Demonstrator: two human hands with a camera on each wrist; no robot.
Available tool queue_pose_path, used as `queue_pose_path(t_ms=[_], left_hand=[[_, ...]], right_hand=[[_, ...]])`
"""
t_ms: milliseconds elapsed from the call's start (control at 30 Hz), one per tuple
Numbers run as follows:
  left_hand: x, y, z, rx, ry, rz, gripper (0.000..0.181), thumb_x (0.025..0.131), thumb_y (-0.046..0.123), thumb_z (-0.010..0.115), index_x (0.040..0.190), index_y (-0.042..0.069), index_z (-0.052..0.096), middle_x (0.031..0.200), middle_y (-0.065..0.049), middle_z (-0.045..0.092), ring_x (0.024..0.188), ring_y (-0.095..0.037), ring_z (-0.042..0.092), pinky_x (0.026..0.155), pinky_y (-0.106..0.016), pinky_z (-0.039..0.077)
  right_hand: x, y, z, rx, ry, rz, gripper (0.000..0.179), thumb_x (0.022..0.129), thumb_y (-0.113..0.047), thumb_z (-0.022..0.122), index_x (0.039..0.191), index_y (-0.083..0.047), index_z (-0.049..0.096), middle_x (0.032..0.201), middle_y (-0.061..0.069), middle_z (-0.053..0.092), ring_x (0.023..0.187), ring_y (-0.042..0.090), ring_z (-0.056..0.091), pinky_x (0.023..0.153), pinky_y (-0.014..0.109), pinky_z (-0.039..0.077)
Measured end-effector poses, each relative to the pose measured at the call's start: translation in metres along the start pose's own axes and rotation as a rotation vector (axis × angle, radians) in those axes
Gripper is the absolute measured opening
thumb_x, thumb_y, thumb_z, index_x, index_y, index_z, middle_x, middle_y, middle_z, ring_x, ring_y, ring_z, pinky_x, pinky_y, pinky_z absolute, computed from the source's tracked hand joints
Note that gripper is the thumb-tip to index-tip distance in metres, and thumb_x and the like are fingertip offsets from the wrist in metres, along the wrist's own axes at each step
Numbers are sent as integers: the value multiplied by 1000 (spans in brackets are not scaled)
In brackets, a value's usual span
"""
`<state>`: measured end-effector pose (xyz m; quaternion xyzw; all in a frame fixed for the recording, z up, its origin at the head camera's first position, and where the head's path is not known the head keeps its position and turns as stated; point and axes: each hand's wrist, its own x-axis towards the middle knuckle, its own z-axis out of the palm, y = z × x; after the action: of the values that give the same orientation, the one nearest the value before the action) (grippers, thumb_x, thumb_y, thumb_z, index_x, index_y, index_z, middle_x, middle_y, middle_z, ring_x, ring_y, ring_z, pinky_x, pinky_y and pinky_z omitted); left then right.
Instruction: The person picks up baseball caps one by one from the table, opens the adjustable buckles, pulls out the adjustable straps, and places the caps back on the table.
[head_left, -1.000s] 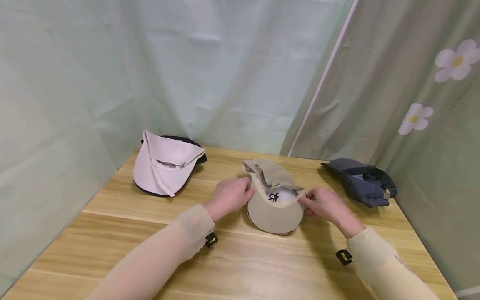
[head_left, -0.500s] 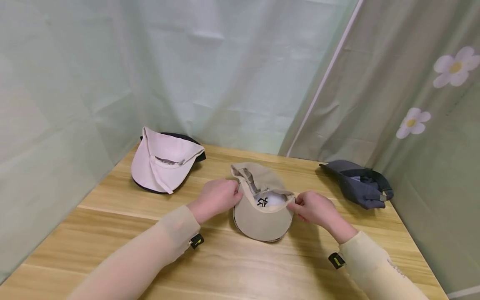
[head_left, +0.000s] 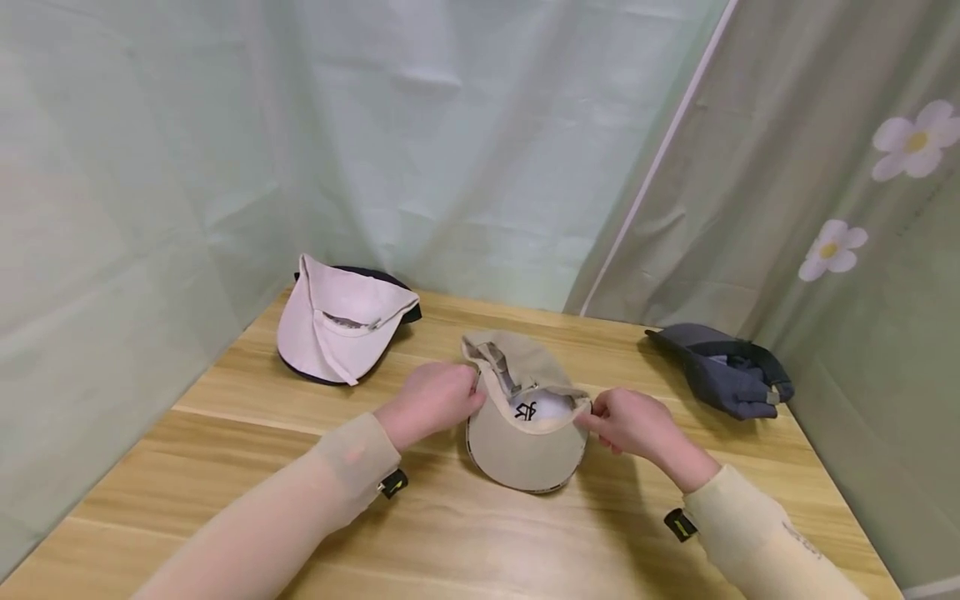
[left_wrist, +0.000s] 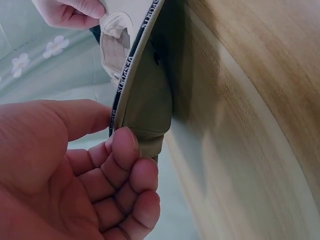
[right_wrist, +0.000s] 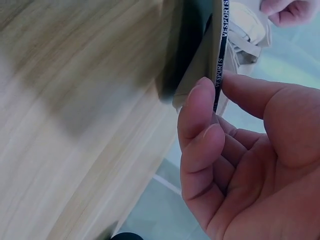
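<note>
Near the middle of the table lies a beige baseball cap (head_left: pixel 528 457), upturned, its brim pointing toward me. Black lettering shows on the white patch inside its crown. My left hand (head_left: pixel 438 402) pinches the left end of the brim between thumb and fingers. At the opposite end, my right hand (head_left: pixel 636 423) pinches the brim the same way. Both wrist views show a dark trim with white letters along the brim edge (left_wrist: pixel 131 65), the thumb on one face and fingertips on the other. In the right wrist view the brim (right_wrist: pixel 220 55) stands edge-on above the wood.
A pale pink-white cap (head_left: pixel 330 333) overlaps a black cap (head_left: pixel 408 315) at the back left. Toward the back right lies a dark blue-grey cap (head_left: pixel 701 371). Pale curtains (head_left: pixel 465 167) stand along the back and sides of the wooden table (head_left: pixel 247 467).
Both hands have brought the beige cap a little left and nearer to me, mostly in the first half second. Their pinch on the brim stays. The head view has shifted slightly.
</note>
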<state>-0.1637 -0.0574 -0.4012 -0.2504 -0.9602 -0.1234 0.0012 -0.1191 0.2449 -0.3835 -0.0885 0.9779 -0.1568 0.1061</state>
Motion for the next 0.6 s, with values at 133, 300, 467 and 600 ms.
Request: queue_pose_path(t_ms=[133,300,467,600], left_hand=[[-2,-1,0,-2,-7,7,39,106,24,67,69,19,57,60,4,51,57,-17,51,57,-40,45],[-4,-1,-3,0,-6,21,38,106,24,67,70,18,57,61,3,51,56,-18,51,58,-39,44],[-2,-2,-5,5,-9,25,38,107,27,67,71,19,58,63,3,54,60,-19,54,62,-41,49],[-2,-4,-6,-6,-19,7,38,108,33,68,74,20,61,65,3,57,62,-19,57,67,-43,52]], right_hand=[[0,-1,2,-40,-16,-6,32,105,-34,72,80,-14,71,63,-5,65,56,12,60,64,36,47],[-3,-4,-1,-140,17,-15,35,105,-40,75,79,-16,72,62,-8,62,58,13,58,61,37,47],[-1,-4,-7,-240,136,-26,32,100,-44,81,92,-13,79,75,-5,70,63,16,61,60,41,51],[5,-5,-8,-275,204,-46,36,98,-42,85,109,-7,81,90,3,77,73,20,70,65,44,56]])
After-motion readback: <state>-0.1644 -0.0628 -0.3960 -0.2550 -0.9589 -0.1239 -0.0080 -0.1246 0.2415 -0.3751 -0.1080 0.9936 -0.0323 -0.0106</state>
